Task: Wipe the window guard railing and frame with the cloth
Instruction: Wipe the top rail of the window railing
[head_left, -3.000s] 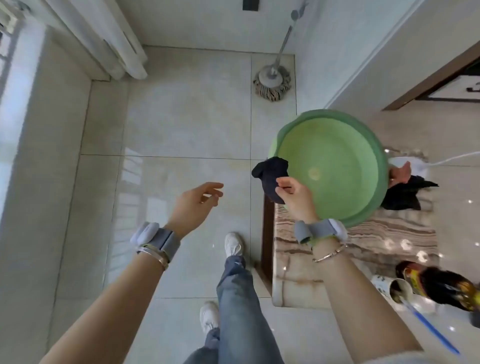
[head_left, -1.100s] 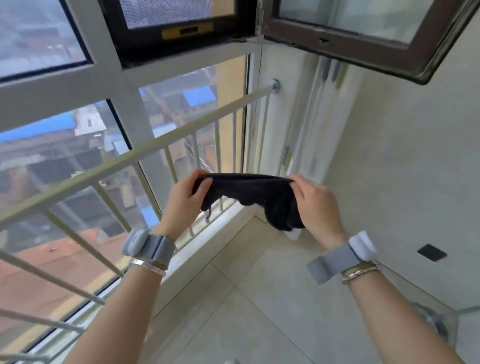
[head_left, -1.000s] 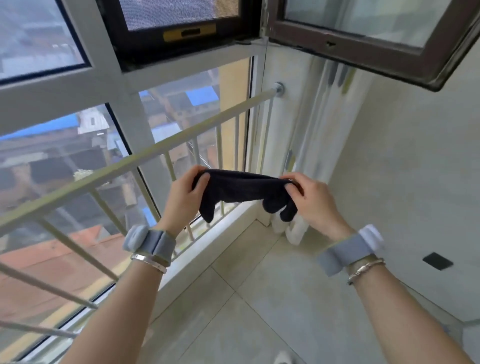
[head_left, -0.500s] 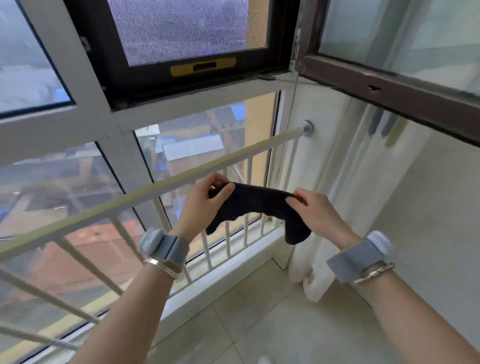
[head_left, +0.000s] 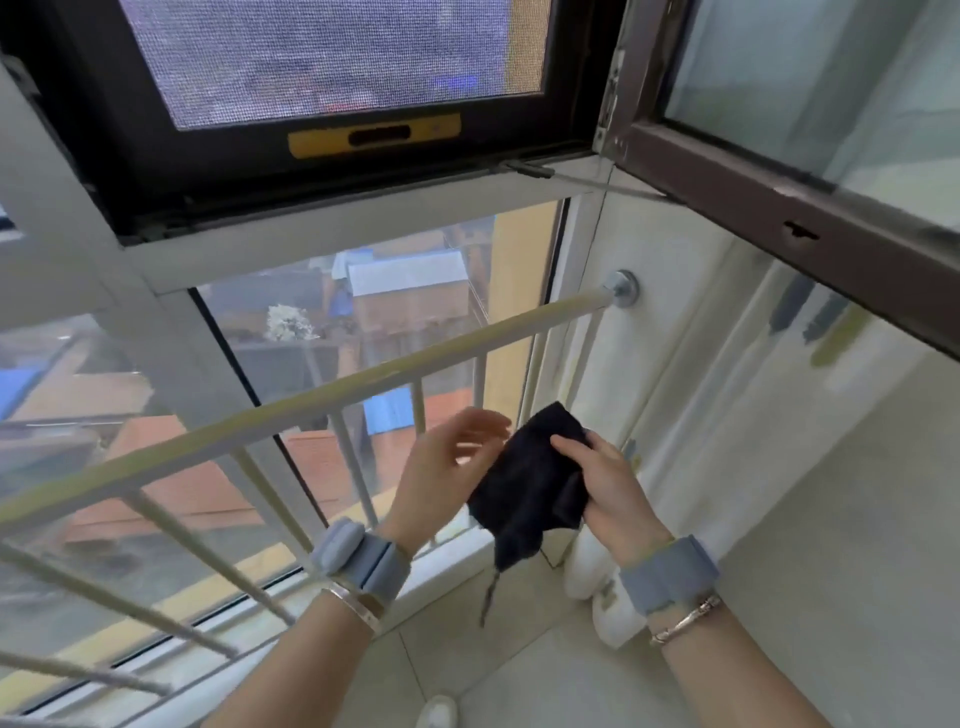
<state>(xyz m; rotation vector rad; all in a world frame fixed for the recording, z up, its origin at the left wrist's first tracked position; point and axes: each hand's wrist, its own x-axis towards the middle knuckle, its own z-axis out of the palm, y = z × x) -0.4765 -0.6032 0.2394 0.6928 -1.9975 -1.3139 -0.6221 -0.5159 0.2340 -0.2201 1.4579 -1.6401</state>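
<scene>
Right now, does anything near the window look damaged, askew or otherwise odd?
Little stands out. The brown window sash swung into the room has chipped patches on its frame. The cloth, held in the right hand, trails a loose strand below. The railing looks straight; the left hand is open.

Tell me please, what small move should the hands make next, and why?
Probably raise the right hand with the dark cloth onto the top rail. The cloth is folded in that hand, clear of the railing, and the left hand is open beside it.
</scene>
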